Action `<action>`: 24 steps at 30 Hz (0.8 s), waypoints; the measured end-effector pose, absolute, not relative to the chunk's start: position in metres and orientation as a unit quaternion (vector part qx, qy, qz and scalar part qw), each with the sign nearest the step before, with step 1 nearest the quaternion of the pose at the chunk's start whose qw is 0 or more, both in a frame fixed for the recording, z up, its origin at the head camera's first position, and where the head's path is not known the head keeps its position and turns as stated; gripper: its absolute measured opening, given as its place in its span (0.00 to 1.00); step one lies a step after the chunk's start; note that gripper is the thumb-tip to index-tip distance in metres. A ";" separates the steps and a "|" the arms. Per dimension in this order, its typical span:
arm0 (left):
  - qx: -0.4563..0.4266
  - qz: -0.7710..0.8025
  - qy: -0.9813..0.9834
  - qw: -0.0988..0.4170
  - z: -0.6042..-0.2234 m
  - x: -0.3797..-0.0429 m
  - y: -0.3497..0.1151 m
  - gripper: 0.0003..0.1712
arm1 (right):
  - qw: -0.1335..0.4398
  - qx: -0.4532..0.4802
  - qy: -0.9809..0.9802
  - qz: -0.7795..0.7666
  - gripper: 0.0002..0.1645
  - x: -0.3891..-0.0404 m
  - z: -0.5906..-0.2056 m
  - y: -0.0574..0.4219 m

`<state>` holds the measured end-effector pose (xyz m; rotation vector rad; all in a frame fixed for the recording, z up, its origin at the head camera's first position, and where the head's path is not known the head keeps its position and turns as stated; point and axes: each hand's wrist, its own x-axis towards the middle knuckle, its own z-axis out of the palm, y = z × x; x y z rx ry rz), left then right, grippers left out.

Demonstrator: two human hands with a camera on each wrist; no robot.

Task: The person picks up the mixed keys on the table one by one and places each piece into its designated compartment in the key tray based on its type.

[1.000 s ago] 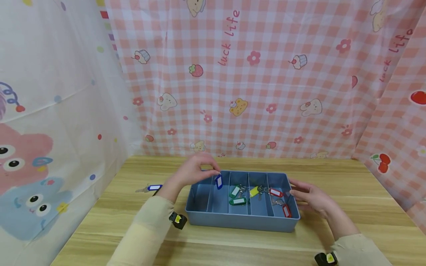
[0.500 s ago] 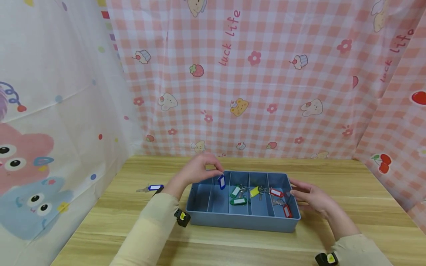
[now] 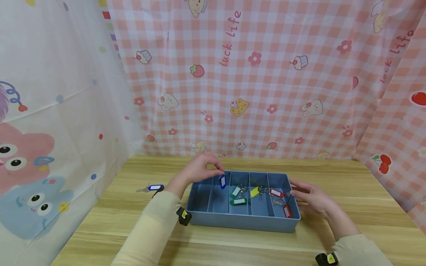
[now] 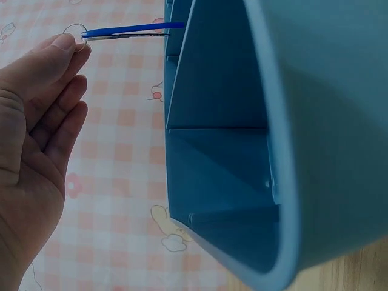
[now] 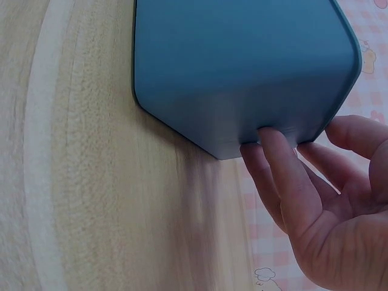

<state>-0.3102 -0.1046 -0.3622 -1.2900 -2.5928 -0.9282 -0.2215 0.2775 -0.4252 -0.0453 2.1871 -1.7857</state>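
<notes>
My left hand (image 3: 199,168) pinches a thin metal ring between thumb and fingertips. From the ring hangs a blue key tag (image 3: 222,181) with a white label, over the second compartment from the left of a blue-grey divided box (image 3: 243,222). The left wrist view shows a key (image 4: 124,36) beside the tag, both edge-on, their ends overlapping the box. At the box's right end, my right hand (image 3: 314,199) holds the wall, thumb at the rim and fingers against the outside. Green key tags (image 3: 238,201), a yellow key tag (image 3: 254,191) and red key tags (image 3: 287,211) with keys lie inside.
Another key with a blue tag (image 3: 155,187) lies on the wooden table (image 3: 233,247), left of the box and beside my left forearm. Patterned cloths (image 3: 259,85) hang behind and at both sides.
My left hand has shifted slightly right with the hanging blue tag, then nearly stopped. My right hand and the box have stayed in place.
</notes>
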 end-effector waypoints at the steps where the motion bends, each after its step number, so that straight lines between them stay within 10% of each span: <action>1: -0.423 -0.306 -0.852 0.047 -0.363 -0.311 -0.104 0.03 | 0.159 -0.016 0.764 -0.625 0.40 -0.221 -0.425 0.277; 24: -0.445 -0.283 -0.850 0.022 -0.366 -0.300 -0.125 0.12 | 0.161 -0.014 0.761 -0.629 0.40 -0.221 -0.426 0.278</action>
